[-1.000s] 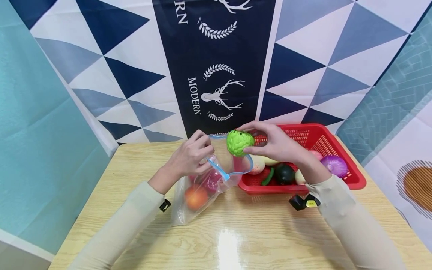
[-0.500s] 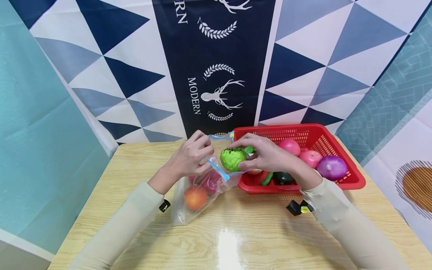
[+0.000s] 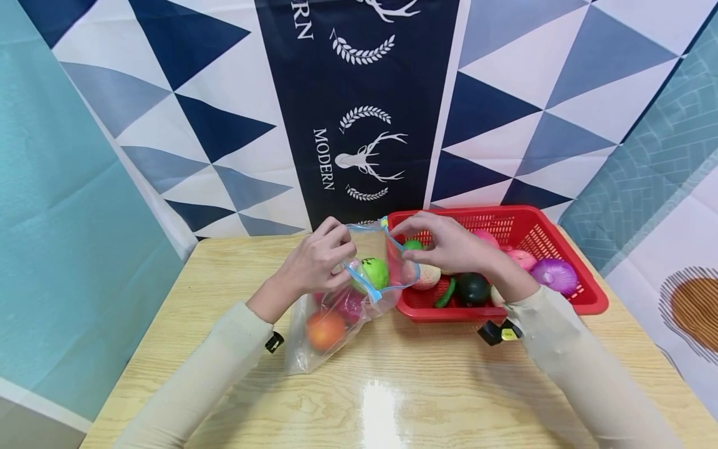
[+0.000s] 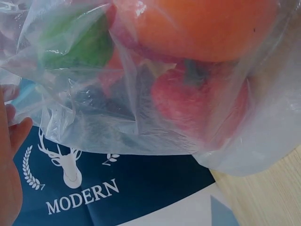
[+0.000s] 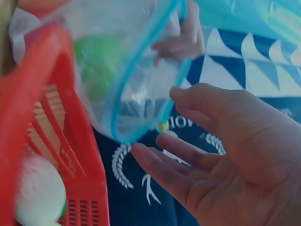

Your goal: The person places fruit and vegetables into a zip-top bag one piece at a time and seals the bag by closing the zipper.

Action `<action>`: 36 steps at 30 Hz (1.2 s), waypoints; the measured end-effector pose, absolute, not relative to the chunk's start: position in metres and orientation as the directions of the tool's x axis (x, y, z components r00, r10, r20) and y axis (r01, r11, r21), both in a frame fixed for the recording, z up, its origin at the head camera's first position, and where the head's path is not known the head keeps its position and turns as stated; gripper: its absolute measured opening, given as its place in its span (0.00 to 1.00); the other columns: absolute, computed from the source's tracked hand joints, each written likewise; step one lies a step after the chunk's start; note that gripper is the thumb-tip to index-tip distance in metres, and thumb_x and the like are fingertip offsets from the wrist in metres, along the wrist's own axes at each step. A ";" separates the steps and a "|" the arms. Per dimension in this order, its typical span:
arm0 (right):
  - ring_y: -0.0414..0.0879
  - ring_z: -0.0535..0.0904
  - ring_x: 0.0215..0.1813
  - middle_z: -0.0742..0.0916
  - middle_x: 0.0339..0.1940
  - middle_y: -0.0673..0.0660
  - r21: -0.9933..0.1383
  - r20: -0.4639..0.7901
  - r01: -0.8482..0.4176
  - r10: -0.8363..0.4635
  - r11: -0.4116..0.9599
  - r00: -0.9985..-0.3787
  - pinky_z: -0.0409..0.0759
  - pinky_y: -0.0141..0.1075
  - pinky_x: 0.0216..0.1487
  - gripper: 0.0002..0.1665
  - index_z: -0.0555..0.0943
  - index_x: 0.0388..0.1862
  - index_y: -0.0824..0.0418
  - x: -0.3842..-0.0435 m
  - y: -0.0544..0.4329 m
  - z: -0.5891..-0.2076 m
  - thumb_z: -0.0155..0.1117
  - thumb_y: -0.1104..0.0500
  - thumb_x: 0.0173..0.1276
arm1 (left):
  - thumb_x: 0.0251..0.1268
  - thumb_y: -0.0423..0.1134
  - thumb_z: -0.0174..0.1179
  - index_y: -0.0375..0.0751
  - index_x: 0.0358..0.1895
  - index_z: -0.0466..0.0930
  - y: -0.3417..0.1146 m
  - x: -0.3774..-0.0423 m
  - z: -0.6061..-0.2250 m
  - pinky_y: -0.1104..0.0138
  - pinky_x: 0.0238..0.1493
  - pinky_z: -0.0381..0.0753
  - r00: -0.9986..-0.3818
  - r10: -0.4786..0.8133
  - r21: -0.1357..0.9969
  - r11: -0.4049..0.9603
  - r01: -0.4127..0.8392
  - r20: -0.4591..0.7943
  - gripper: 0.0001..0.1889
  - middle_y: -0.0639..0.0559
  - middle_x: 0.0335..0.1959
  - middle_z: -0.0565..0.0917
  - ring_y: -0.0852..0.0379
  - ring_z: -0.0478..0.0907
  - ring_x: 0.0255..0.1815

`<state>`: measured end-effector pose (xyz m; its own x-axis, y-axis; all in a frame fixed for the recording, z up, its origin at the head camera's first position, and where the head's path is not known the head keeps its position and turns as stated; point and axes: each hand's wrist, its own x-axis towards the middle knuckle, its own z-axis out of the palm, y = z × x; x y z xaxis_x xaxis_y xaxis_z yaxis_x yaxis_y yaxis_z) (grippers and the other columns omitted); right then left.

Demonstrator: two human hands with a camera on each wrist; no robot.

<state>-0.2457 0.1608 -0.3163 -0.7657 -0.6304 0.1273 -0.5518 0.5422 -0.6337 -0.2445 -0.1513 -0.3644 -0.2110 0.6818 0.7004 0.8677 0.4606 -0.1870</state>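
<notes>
My left hand (image 3: 320, 257) pinches the rim of a clear zip bag (image 3: 305, 349) with a blue seal, its mouth spread wide. Inside the bag, a green knobbly custard apple (image 3: 374, 273) lies near the mouth, above an orange fruit (image 3: 325, 330) and dark pink pieces. Through the plastic, the left wrist view shows a red fruit (image 4: 197, 103) with a green stem beside the orange one. My right hand (image 3: 449, 242), fingers apart and holding nothing, hovers at the bag's right side. The right wrist view has its fingertips (image 5: 141, 153) close to the blue seal.
A red plastic basket (image 3: 596, 304) stands right of the bag. It holds a pale pink fruit (image 3: 426, 276), a green chilli (image 3: 445, 294), a dark round fruit (image 3: 473, 289), a purple onion (image 3: 554, 276) and other pieces. A patterned cloth (image 3: 370, 75) hangs behind the table.
My right hand has lowered the custard apple into the bag's mouth and let it go, then drawn back slightly right. The left hand has stayed on the bag's rim.
</notes>
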 end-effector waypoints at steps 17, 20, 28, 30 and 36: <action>0.64 0.77 0.73 0.84 0.75 0.66 -0.427 -0.447 -0.432 -0.601 0.795 -0.663 0.85 0.61 0.72 0.36 0.83 0.75 0.57 -0.310 0.161 -0.318 0.81 0.57 0.68 | 0.61 0.38 0.65 0.40 0.34 0.83 -0.150 -0.244 -0.365 0.61 0.42 0.84 -0.211 0.689 -0.195 0.461 0.866 0.693 0.04 0.47 0.37 0.79 0.46 0.77 0.46; 0.61 0.78 0.71 0.82 0.75 0.67 -0.423 -0.529 -0.380 -0.565 0.823 -0.633 0.90 0.57 0.66 0.40 0.80 0.78 0.58 -0.317 0.157 -0.324 0.82 0.57 0.68 | 0.61 0.38 0.65 0.40 0.34 0.84 -0.150 -0.244 -0.365 0.61 0.42 0.83 -0.213 0.689 -0.193 0.462 0.866 0.692 0.05 0.47 0.37 0.79 0.46 0.76 0.46; 0.60 0.81 0.71 0.81 0.75 0.69 -0.412 -0.608 -0.295 -0.501 0.862 -0.616 0.94 0.55 0.60 0.43 0.76 0.81 0.61 -0.322 0.151 -0.337 0.80 0.61 0.69 | 0.62 0.38 0.66 0.41 0.35 0.84 -0.150 -0.244 -0.365 0.62 0.42 0.84 -0.227 0.694 -0.194 0.472 0.860 0.683 0.05 0.47 0.37 0.80 0.47 0.76 0.46; 0.56 0.81 0.65 0.82 0.67 0.65 -0.419 -0.603 -0.294 -0.505 0.859 -0.617 0.94 0.53 0.59 0.41 0.77 0.78 0.61 -0.320 0.150 -0.340 0.81 0.63 0.68 | 0.62 0.39 0.66 0.41 0.35 0.84 -0.151 -0.244 -0.365 0.62 0.42 0.84 -0.227 0.694 -0.195 0.473 0.859 0.683 0.05 0.47 0.37 0.80 0.47 0.76 0.46; 0.50 0.80 0.55 0.81 0.54 0.60 -0.417 -0.575 -0.315 -0.516 0.853 -0.635 0.95 0.49 0.54 0.37 0.79 0.71 0.63 -0.319 0.150 -0.347 0.83 0.65 0.65 | 0.62 0.39 0.67 0.41 0.35 0.84 -0.152 -0.244 -0.364 0.62 0.42 0.85 -0.227 0.696 -0.194 0.471 0.860 0.682 0.05 0.47 0.37 0.80 0.47 0.77 0.46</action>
<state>-0.3188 0.1503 -0.3466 -0.6349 -0.5158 -0.5752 -0.3147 0.8526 -0.4172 -0.2436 -0.1515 -0.3641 -0.2271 0.6955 0.6817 0.8604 0.4712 -0.1941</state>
